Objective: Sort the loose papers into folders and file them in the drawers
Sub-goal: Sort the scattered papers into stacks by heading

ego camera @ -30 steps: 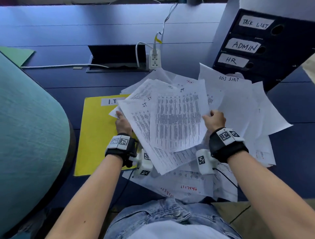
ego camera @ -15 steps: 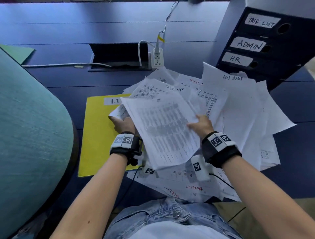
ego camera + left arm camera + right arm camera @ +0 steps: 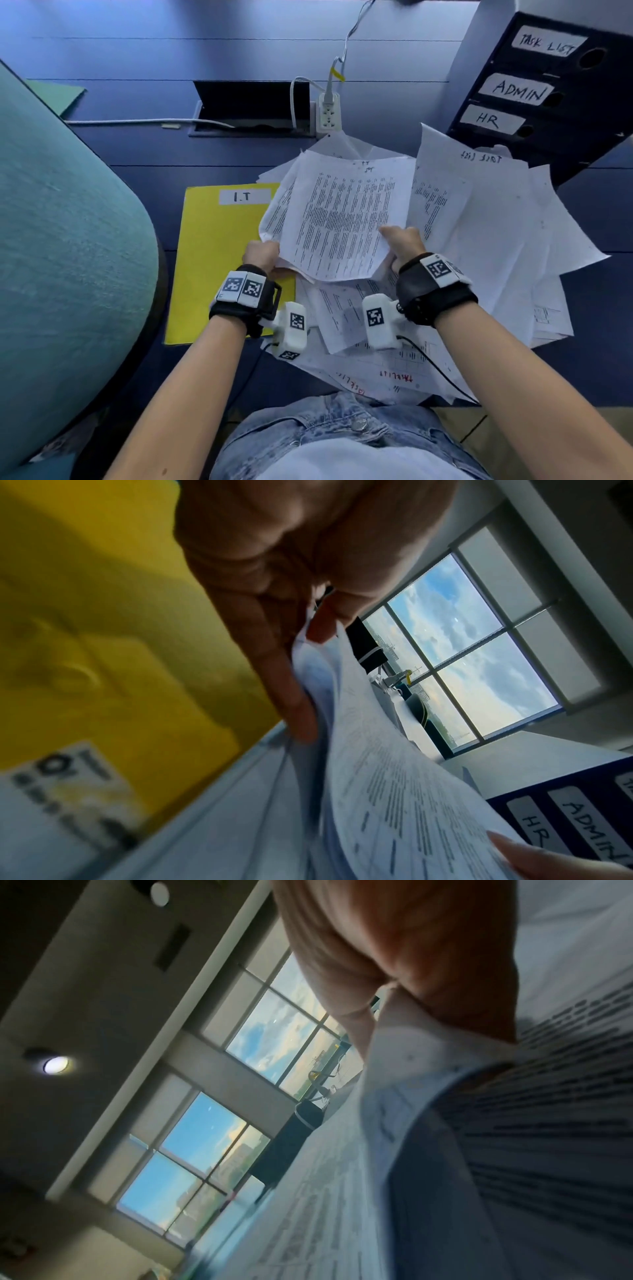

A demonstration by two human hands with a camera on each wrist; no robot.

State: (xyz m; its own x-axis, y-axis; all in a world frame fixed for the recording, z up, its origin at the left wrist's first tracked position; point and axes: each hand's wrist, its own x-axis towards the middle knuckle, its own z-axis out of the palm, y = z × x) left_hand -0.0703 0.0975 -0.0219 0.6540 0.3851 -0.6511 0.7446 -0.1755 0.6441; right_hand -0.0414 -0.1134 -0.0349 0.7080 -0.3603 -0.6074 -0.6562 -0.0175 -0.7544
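Sorting step: printed sheets [image 3: 342, 219], marked I.T at top, are pinched at 9 o'clock by left hand [image 3: 262, 253] and at 3 o'clock by right hand [image 3: 404, 241], thumbs on top, above loose pile [image 3: 496, 222]. Next, probably: sheets to be squared and carried to yellow I.T folder [image 3: 212, 260] at 9 o'clock, w/o strays dragged along.

Blue desk [image 3: 137, 150] bears yellow folder [image 3: 212, 260], loose papers [image 3: 496, 240], drawer unit [image 3: 548, 102]

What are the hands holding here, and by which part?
Both hold a sheaf of printed papers: the left hand pinches its lower left edge, the right hand grips its lower right corner.
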